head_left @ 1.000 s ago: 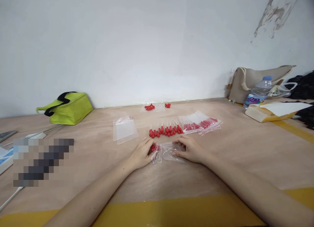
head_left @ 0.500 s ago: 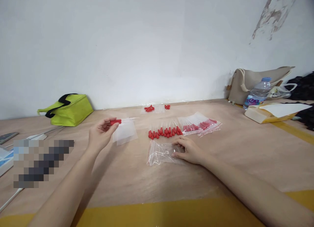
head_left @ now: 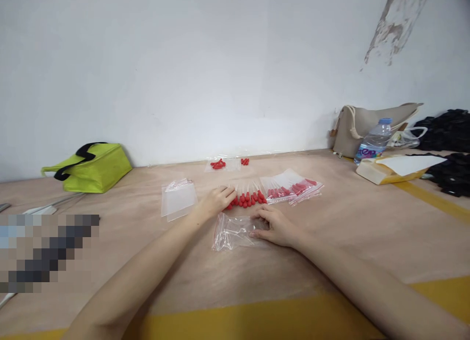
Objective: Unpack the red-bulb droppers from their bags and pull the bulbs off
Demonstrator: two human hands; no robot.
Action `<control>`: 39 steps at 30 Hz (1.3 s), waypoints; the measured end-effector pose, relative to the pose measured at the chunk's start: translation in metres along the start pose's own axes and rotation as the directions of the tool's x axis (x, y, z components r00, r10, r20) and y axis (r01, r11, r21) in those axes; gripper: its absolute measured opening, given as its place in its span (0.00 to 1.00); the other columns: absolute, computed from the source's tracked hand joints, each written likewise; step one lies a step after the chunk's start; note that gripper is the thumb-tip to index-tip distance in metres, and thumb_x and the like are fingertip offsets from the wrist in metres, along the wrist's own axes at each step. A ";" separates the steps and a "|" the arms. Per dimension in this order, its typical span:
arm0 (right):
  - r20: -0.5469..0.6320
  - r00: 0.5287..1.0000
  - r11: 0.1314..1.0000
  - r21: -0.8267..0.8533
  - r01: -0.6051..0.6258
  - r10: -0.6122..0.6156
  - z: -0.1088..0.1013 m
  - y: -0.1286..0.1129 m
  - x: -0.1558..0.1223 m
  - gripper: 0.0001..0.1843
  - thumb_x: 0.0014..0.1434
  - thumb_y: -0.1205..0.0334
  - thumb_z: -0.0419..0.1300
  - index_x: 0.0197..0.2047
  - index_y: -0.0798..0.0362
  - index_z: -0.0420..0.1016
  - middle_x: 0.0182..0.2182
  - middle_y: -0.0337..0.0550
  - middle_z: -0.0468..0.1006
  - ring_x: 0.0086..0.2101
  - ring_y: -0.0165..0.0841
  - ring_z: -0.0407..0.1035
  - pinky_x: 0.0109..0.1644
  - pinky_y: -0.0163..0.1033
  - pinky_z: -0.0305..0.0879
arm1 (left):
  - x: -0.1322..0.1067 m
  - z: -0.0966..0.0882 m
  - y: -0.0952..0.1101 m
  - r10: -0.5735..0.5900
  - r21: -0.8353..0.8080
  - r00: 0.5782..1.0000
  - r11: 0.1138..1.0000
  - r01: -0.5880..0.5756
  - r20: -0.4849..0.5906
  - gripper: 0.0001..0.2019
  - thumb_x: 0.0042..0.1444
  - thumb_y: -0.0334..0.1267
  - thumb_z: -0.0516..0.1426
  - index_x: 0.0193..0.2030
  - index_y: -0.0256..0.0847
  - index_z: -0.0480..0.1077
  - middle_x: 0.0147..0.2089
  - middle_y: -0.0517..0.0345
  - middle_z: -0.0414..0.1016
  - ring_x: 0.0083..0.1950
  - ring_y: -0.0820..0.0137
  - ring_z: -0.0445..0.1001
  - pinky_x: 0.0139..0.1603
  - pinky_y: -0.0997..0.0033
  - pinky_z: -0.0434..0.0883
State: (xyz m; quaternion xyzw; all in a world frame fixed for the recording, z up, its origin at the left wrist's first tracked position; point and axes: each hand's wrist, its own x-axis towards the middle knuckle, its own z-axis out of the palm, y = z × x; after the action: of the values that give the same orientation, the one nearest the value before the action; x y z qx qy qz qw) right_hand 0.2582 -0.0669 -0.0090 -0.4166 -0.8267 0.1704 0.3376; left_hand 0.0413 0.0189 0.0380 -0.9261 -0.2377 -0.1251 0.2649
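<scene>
My left hand reaches over the left end of a row of glass droppers with red rubber bulbs. Its fingers are closed around the end ones and partly hide them. Nearer to me, a clear zip bag lies flat and wrinkled, its red-lined edge toward the left. My right hand rests on the right end of this bag, thumb and curled fingers gripping it. Bagged droppers with red bulbs lie fanned out just right of the row. Small flat bags lie left of my left hand.
Against the wall lie loose red bulbs on clear plastic. A lime-green bag stands at back left. At right are a beige handbag, a water bottle and an open yellow-and-white packet. Cables run along the left.
My left hand, with red-bulbed pieces in its fingers before, has moved right from above the small bags to the left end of the dropper row. My right hand stays on the bag.
</scene>
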 end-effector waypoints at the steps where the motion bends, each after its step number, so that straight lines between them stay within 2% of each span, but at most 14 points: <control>1: 0.001 1.000 1.000 -0.001 0.002 -0.002 0.000 0.000 0.000 0.17 0.47 0.55 0.64 0.39 0.54 0.69 0.35 0.43 0.67 0.33 0.30 0.63 0.36 0.36 0.62 | 0.001 0.001 0.001 -0.002 -0.027 0.999 1.000 0.003 0.034 0.11 0.54 0.25 0.51 0.43 0.37 0.68 0.47 0.49 0.72 0.45 0.66 0.72 0.46 0.67 0.70; 4: 0.002 1.000 1.000 -0.004 0.001 -0.001 0.000 0.000 0.001 0.17 0.47 0.54 0.64 0.39 0.54 0.69 0.35 0.43 0.67 0.33 0.30 0.63 0.36 0.36 0.62 | 0.001 0.000 0.002 -0.052 -0.198 0.995 0.978 0.067 0.083 0.13 0.53 0.24 0.51 0.44 0.38 0.69 0.47 0.52 0.73 0.46 0.67 0.71 0.47 0.68 0.69; 7: -0.008 1.000 1.000 -0.006 0.008 -0.008 0.000 0.000 0.001 0.17 0.47 0.53 0.63 0.38 0.53 0.70 0.35 0.43 0.68 0.33 0.30 0.64 0.36 0.36 0.62 | -0.004 -0.010 0.001 -0.152 -0.414 0.985 0.893 0.173 0.084 0.14 0.52 0.28 0.51 0.45 0.40 0.69 0.45 0.55 0.74 0.46 0.68 0.71 0.48 0.69 0.68; 12: -0.005 1.000 1.000 -0.003 -0.001 0.001 0.000 0.000 0.000 0.18 0.47 0.54 0.63 0.39 0.54 0.70 0.36 0.44 0.68 0.34 0.32 0.65 0.38 0.38 0.63 | -0.027 -0.034 0.019 -0.459 -0.583 0.885 0.700 0.413 0.077 0.13 0.58 0.39 0.48 0.41 0.41 0.72 0.41 0.55 0.75 0.44 0.67 0.72 0.47 0.65 0.69; 14: 0.004 1.000 1.000 0.002 0.009 -0.009 -0.001 -0.001 0.000 0.17 0.48 0.54 0.63 0.40 0.53 0.71 0.37 0.46 0.68 0.36 0.33 0.65 0.40 0.39 0.64 | -0.041 -0.040 0.031 -0.378 -0.622 0.918 0.691 0.369 0.124 0.15 0.60 0.40 0.46 0.47 0.41 0.70 0.47 0.54 0.73 0.50 0.66 0.70 0.53 0.63 0.66; 16: 0.014 0.998 0.998 0.014 0.064 -0.064 -0.002 -0.002 0.000 0.18 0.49 0.54 0.62 0.42 0.53 0.71 0.39 0.47 0.69 0.40 0.35 0.65 0.43 0.41 0.63 | -0.054 -0.044 0.043 -0.173 -0.639 0.964 0.723 0.262 0.200 0.19 0.61 0.41 0.45 0.57 0.43 0.61 0.58 0.55 0.64 0.60 0.66 0.60 0.61 0.60 0.58; 17: 0.019 0.994 0.994 0.015 0.104 -0.105 -0.002 -0.002 0.000 0.20 0.49 0.54 0.62 0.44 0.53 0.71 0.40 0.48 0.69 0.42 0.36 0.64 0.45 0.42 0.63 | -0.059 -0.044 0.047 -0.080 -0.634 0.966 0.741 0.224 0.247 0.21 0.61 0.41 0.44 0.61 0.45 0.55 0.62 0.56 0.58 0.64 0.66 0.54 0.63 0.59 0.53; 19: 0.049 0.981 0.982 -0.007 0.187 -0.186 -0.003 -0.002 -0.001 0.24 0.48 0.51 0.62 0.47 0.52 0.70 0.43 0.48 0.69 0.45 0.37 0.63 0.49 0.43 0.61 | -0.070 -0.044 0.051 0.026 -0.599 0.936 0.774 0.203 0.351 0.25 0.62 0.44 0.42 0.65 0.47 0.43 0.67 0.58 0.46 0.67 0.66 0.44 0.66 0.56 0.45; 21: 0.116 0.967 0.970 -0.059 0.235 -0.227 -0.004 -0.001 -0.001 0.26 0.49 0.47 0.61 0.49 0.51 0.70 0.45 0.48 0.70 0.48 0.38 0.62 0.52 0.45 0.58 | -0.078 -0.041 0.050 0.031 -0.547 0.903 0.805 0.231 0.428 0.28 0.62 0.48 0.41 0.66 0.48 0.35 0.68 0.57 0.36 0.68 0.64 0.37 0.66 0.53 0.40; 24: 0.252 0.949 0.965 -0.130 0.230 -0.192 -0.007 0.000 -0.003 0.30 0.52 0.43 0.56 0.55 0.47 0.65 0.52 0.46 0.68 0.52 0.40 0.59 0.57 0.48 0.51 | -0.088 -0.037 0.045 -0.004 -0.487 0.878 0.831 0.270 0.479 0.32 0.60 0.53 0.41 0.65 0.47 0.29 0.68 0.55 0.30 0.68 0.62 0.33 0.65 0.51 0.36; 29: 0.341 0.934 0.974 -0.154 0.165 -0.104 -0.013 0.000 -0.007 0.34 0.53 0.41 0.53 0.61 0.44 0.55 0.59 0.44 0.58 0.58 0.40 0.52 0.60 0.49 0.44 | -0.098 -0.035 0.042 -0.118 -0.428 0.862 0.829 0.359 0.493 0.33 0.58 0.55 0.43 0.66 0.47 0.33 0.68 0.55 0.31 0.68 0.60 0.33 0.65 0.50 0.36; 34: 0.313 0.946 0.982 -0.136 0.131 -0.083 -0.016 0.001 -0.010 0.35 0.51 0.40 0.55 0.58 0.48 0.60 0.58 0.48 0.60 0.57 0.41 0.55 0.60 0.49 0.47 | -0.103 -0.034 0.043 -0.193 -0.481 0.870 0.769 0.421 0.453 0.34 0.56 0.55 0.46 0.66 0.45 0.40 0.68 0.51 0.38 0.67 0.58 0.39 0.64 0.49 0.39; 36: 0.270 0.960 0.986 -0.125 0.113 -0.076 -0.016 0.002 -0.010 0.35 0.48 0.39 0.57 0.56 0.50 0.64 0.56 0.49 0.63 0.55 0.42 0.57 0.59 0.49 0.51 | -0.102 -0.032 0.043 -0.303 -0.534 0.852 0.676 0.507 0.426 0.36 0.53 0.55 0.50 0.65 0.42 0.44 0.66 0.47 0.46 0.66 0.58 0.46 0.64 0.52 0.46; 39: 0.206 0.976 0.991 -0.096 0.094 -0.073 -0.012 0.002 -0.008 0.35 0.45 0.40 0.60 0.53 0.50 0.68 0.53 0.49 0.67 0.53 0.43 0.60 0.57 0.49 0.54 | -0.097 -0.025 0.044 -0.511 -0.624 0.752 0.441 0.645 0.416 0.44 0.43 0.54 0.60 0.63 0.40 0.46 0.58 0.44 0.61 0.57 0.58 0.62 0.56 0.56 0.59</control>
State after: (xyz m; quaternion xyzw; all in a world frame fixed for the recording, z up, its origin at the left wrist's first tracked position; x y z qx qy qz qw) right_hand 0.2714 -0.0721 -0.0051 -0.3792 -0.8813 0.1536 0.2366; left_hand -0.0222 -0.0638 0.0051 -0.8181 -0.4894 -0.2151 -0.2119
